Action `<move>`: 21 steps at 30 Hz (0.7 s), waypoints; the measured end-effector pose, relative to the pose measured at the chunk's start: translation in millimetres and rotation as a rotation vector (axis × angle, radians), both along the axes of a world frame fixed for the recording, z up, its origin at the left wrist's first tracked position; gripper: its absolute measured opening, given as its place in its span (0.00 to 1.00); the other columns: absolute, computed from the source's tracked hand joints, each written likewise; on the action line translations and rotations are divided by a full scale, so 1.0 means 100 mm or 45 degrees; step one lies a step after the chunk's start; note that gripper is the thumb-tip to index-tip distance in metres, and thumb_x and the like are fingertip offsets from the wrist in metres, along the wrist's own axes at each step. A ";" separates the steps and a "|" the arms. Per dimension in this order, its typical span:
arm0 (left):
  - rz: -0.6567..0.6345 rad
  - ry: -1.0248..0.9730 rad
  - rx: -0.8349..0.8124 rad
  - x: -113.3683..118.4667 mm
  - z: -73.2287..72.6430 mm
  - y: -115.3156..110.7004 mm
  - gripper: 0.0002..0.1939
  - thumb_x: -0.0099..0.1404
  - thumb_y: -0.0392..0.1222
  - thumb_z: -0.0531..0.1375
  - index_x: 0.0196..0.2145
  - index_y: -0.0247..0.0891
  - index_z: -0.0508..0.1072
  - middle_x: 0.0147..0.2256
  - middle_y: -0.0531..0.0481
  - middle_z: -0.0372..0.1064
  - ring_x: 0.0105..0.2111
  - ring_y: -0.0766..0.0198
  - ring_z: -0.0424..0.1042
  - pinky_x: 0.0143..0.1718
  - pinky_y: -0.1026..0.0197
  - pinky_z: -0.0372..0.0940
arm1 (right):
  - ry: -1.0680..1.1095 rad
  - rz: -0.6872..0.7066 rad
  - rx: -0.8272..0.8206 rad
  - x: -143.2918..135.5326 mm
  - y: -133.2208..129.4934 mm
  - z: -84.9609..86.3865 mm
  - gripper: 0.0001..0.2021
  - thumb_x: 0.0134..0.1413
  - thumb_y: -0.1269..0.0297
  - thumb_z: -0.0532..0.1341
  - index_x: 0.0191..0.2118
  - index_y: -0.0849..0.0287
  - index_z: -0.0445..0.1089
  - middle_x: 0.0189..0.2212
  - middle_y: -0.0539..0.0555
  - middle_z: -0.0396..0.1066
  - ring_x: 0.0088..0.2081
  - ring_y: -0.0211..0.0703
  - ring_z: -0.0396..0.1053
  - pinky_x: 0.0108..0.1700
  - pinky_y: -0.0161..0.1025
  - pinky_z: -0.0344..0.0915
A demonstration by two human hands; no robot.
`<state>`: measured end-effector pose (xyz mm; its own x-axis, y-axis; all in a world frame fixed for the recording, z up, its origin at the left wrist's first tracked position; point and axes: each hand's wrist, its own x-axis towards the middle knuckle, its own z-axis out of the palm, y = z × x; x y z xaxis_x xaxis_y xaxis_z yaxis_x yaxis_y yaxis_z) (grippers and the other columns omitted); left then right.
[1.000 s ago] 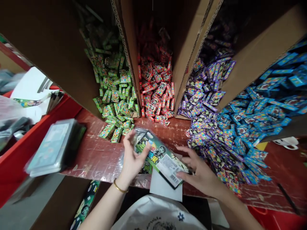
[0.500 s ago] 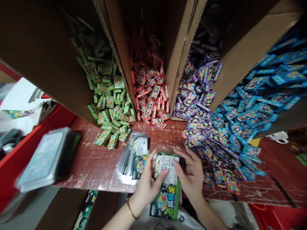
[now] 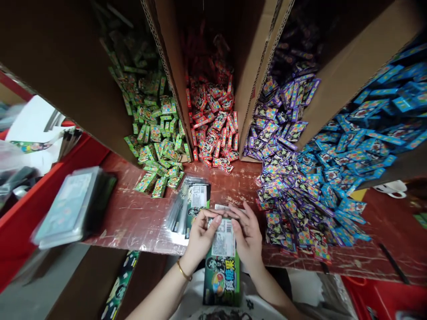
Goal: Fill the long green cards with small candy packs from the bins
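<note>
A green-and-black candy packet (image 3: 222,271) with a white printed label is held upright in front of my body at the table's front edge. My left hand (image 3: 202,235) grips its upper left side, thumb on the label and fingers curled behind the top. At the upper right, my right hand (image 3: 247,238) has its thumb on the packet's edge, with its fingers bent over the top. Just left of my hands lies a fanned stack of similar packets (image 3: 199,195) in clear plastic. What lies behind the packet's top is partly hidden by my fingers.
Cardboard bins hold piles of small green (image 3: 160,146), red (image 3: 213,133), purple (image 3: 276,129) and blue candy packs (image 3: 347,151). Purple and blue packs spill across the red table (image 3: 133,218). Clear plastic sleeves (image 3: 66,206) are stacked at left, beside a red crate (image 3: 70,164).
Both hands have drawn closer together around the packet's top, and my right hand has moved left. The packet has shifted slightly left and stands straighter. The view has shifted a little.
</note>
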<state>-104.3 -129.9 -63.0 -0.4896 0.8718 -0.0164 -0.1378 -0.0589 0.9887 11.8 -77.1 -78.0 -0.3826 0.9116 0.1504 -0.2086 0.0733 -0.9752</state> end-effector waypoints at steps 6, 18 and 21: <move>0.027 -0.071 -0.067 -0.02 -0.01 -0.04 0.08 0.61 0.44 0.60 0.31 0.37 0.68 0.41 0.43 0.72 0.42 0.56 0.71 0.46 0.55 0.62 | 0.010 -0.191 0.096 0.02 0.00 -0.01 0.28 0.55 0.68 0.60 0.60 0.50 0.50 0.49 0.58 0.66 0.44 0.44 0.70 0.46 0.45 0.69; 0.048 0.025 -0.059 -0.02 0.03 -0.11 0.08 0.57 0.43 0.63 0.34 0.38 0.71 0.36 0.46 0.73 0.40 0.57 0.71 0.45 0.56 0.63 | -0.012 -0.016 0.024 0.06 0.00 0.05 0.25 0.55 0.68 0.60 0.56 0.53 0.53 0.38 0.55 0.73 0.40 0.43 0.72 0.44 0.43 0.70; -0.013 0.036 -0.087 -0.07 0.12 -0.12 0.09 0.54 0.44 0.65 0.29 0.37 0.74 0.34 0.46 0.73 0.37 0.58 0.71 0.41 0.58 0.64 | -0.037 0.094 -0.075 0.09 0.08 0.15 0.27 0.51 0.67 0.64 0.55 0.55 0.55 0.32 0.52 0.74 0.38 0.44 0.73 0.42 0.43 0.70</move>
<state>-111.6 -141.5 -51.5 -0.4818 0.8741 -0.0624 -0.1104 0.0101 0.9938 21.1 -69.3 -62.6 -0.4524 0.8877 0.0849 -0.1830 0.0008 -0.9831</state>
